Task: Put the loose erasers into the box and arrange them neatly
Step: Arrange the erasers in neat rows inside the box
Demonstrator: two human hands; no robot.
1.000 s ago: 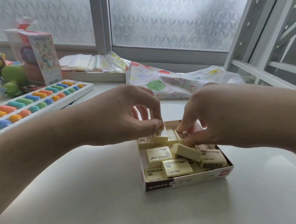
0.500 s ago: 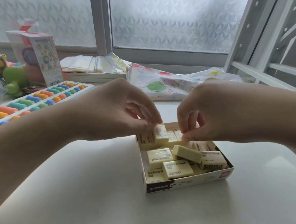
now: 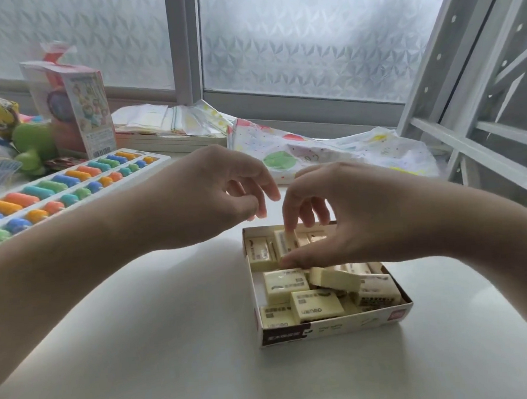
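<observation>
While the smooth, matte white worktop [image 3: 141, 345] is carrying it, a shallow cardboard box [image 3: 326, 331] with a printed front wall is sitting just right of centre, holding pale yellow erasers [image 3: 316, 304]: small rectangular blocks in glossy printed wrappers. Those along the far wall are standing on edge in a row, while the nearer ones are lying loose and tilted over one another. The right hand [image 3: 358, 212] is reaching in from above, its grip pinching one upright eraser [image 3: 285, 244] in the far row between forefinger and thumb; the palm is hiding the rest of that row. The left hand [image 3: 212, 190] is hovering just above the box's far left corner, fingers loosely curled and holding nothing. Off to the left, a white tray [image 3: 158, 161] of rounded, coloured pieces is running out of view. Behind, crinkled patterned plastic wrapping [image 3: 330, 152] is lying beneath frosted, textured window glass [image 3: 307, 36].
</observation>
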